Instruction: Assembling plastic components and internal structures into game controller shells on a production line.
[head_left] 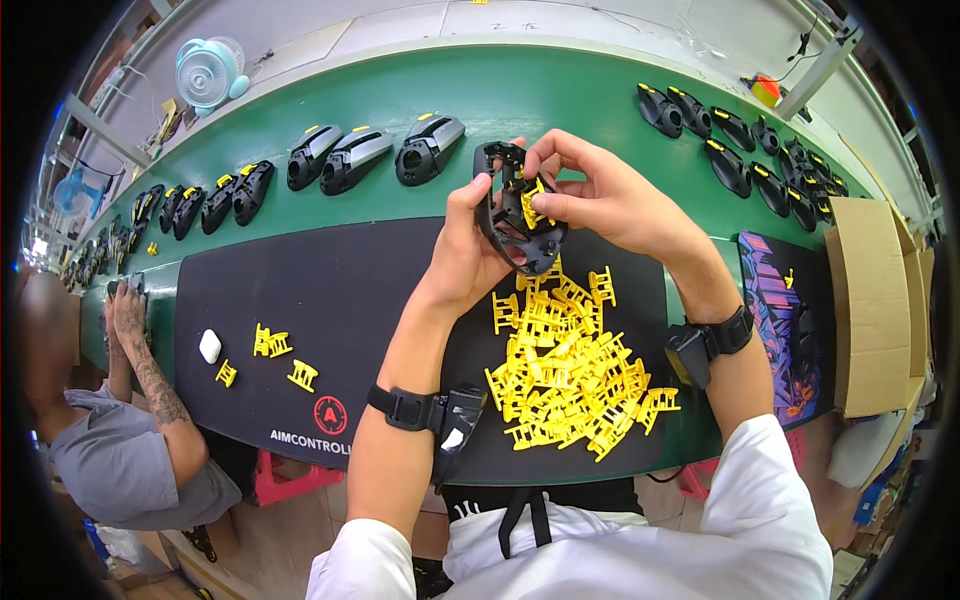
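Observation:
My left hand [460, 245] grips a hollow black plastic shell [543, 252], shaped like a computer mouse housing, above the far edge of a dark desk mat [300, 270]. The shell is tilted, its inside showing. Closed in a pinch, my right hand [615, 200] holds a small yellow plastic bracket [531, 206] within the shell's opening. Whether the bracket is seated there I cannot tell. Below the shell, nearer to me, lies a heap of similar yellow brackets [570, 370]. A few loose yellow brackets [270, 342] lie left on the mat, beside a small white case [209, 346].
Black-and-silver shells [357, 160] line the green table's far side, with more black shells [731, 168] at right. A cardboard box [868, 310] and a colourful mat [762, 300] are at right. Far left, a co-worker's hands [127, 312] work at the table. A fan [208, 78] stands behind.

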